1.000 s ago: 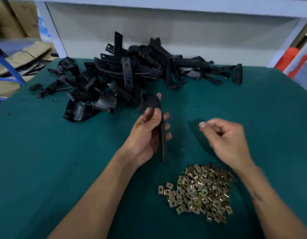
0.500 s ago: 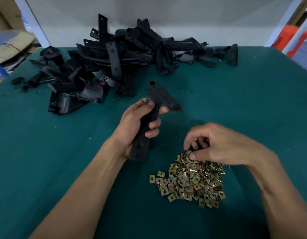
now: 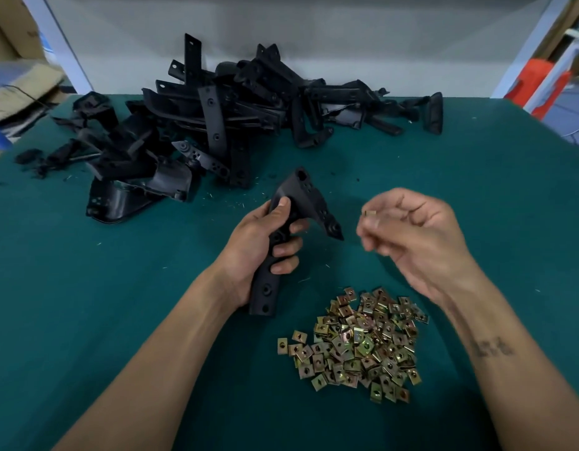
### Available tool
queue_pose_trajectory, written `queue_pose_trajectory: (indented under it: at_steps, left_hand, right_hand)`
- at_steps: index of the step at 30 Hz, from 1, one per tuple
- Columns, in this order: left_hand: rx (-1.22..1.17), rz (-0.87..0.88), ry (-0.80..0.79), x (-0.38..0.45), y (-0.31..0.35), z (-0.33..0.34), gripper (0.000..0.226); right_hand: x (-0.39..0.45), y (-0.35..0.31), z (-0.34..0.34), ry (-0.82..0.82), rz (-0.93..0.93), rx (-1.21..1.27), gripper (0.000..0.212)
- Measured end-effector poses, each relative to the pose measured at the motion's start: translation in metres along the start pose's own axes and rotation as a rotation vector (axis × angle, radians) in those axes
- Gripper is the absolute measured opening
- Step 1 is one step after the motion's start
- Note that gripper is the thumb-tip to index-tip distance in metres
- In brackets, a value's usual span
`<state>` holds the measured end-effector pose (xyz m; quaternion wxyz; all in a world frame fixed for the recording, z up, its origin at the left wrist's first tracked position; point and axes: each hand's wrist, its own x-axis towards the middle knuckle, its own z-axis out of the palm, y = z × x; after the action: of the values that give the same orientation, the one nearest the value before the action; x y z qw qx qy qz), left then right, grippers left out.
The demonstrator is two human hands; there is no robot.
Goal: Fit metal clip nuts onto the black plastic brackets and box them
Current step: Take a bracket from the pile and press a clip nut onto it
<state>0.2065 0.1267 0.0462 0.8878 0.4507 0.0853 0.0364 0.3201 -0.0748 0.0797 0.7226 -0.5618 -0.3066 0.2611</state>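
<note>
My left hand [image 3: 262, 249] grips a black plastic bracket [image 3: 309, 198] by its long arm, above the green table [image 3: 86, 288]. The bracket's short arm angles down to the right, with holes along it. My right hand [image 3: 418, 236] hovers just right of that arm and pinches a small metal clip nut [image 3: 369, 213] between thumb and fingertips. A heap of brass-coloured clip nuts [image 3: 356, 343] lies on the table below both hands. No box is in view.
A big pile of black brackets [image 3: 216, 118] covers the back of the table, with black scraps [image 3: 31, 157] at its left. Cardboard [image 3: 18, 86] lies off the left edge. An orange object [image 3: 538, 83] stands behind a white post at the far right.
My right hand has lifted from the nut heap with one clip nut and moved up toward the bracket. My left hand has kept its hold on the bracket.
</note>
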Motion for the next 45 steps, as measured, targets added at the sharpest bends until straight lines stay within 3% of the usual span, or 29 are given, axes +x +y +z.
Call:
queue_pose_trajectory:
  at_steps: [2, 6, 10, 15, 24, 31, 35, 41, 45]
  left_hand:
    - [0.016, -0.004, -0.009, 0.000, -0.001, 0.002, 0.031]
    - [0.041, -0.005, -0.036, 0.000, -0.002, 0.003, 0.025]
    - [0.031, -0.023, -0.109, -0.001, -0.003, 0.005, 0.020]
    - [-0.003, -0.033, -0.165, -0.002, -0.004, 0.007, 0.022]
    - [0.042, 0.027, -0.138, -0.001, -0.004, 0.008, 0.016]
    - [0.206, 0.076, -0.039, -0.002, -0.004, 0.010, 0.027]
    - [0.243, 0.076, -0.071, -0.003, -0.004, 0.011, 0.025]
    - [0.268, 0.124, -0.110, -0.003, -0.004, 0.012, 0.021]
    - [0.273, 0.126, -0.122, -0.003, -0.004, 0.012, 0.021]
  right_hand:
    - [0.003, 0.006, 0.006, 0.152, -0.008, 0.154, 0.013]
    - [0.005, 0.018, 0.017, 0.283, -0.058, 0.081, 0.019]
    - [0.003, 0.020, 0.019, 0.257, -0.080, -0.013, 0.023]
    - [0.003, 0.018, 0.023, 0.276, -0.092, -0.015, 0.012]
    - [0.002, 0.018, 0.026, 0.187, -0.101, 0.149, 0.020]
    - [0.003, 0.026, 0.026, 0.270, -0.150, -0.096, 0.013]
    - [0.001, 0.022, 0.023, 0.265, -0.163, -0.098, 0.004]
    - [0.002, 0.019, 0.024, 0.222, -0.084, 0.024, 0.010]
    - [0.001, 0.019, 0.023, 0.254, -0.129, 0.004, 0.020]
